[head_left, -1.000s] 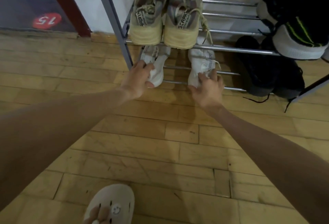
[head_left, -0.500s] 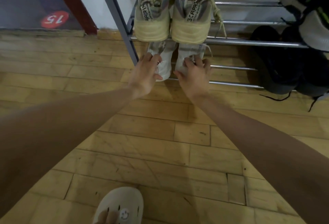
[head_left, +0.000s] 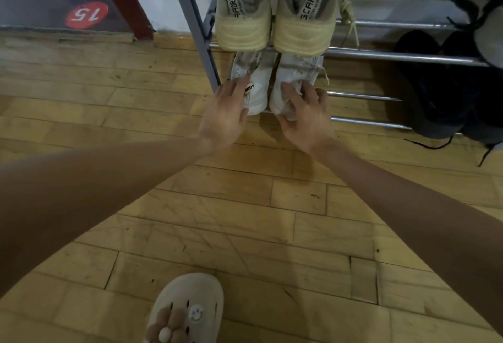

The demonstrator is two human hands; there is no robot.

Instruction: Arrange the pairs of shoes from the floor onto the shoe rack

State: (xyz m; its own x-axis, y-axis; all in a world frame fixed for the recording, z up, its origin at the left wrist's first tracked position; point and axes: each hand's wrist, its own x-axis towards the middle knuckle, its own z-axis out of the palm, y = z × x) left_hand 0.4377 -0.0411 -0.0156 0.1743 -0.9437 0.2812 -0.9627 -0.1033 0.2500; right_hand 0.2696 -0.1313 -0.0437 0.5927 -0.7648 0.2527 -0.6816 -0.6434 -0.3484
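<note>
Right white shoe [head_left: 295, 81] now beside left one [head_left: 254, 84], hands [head_left: 224, 114] [head_left: 307, 116] on heels.

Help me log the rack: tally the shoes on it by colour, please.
Beige shoes: 2
White shoes: 2
Black shoes: 2 on the lower shelf; more dark ones sit cut off at the upper right edge
Total fully countable: 6

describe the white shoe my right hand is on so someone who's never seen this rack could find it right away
Start at the metal shoe rack against the wall and go to its lowest tier at the left end, under the pair of beige sneakers. Two white shoes sit side by side there; yours is the right white shoe, under the right hand. Unlike its neighbour, it shows no black-lettered tag.
</note>
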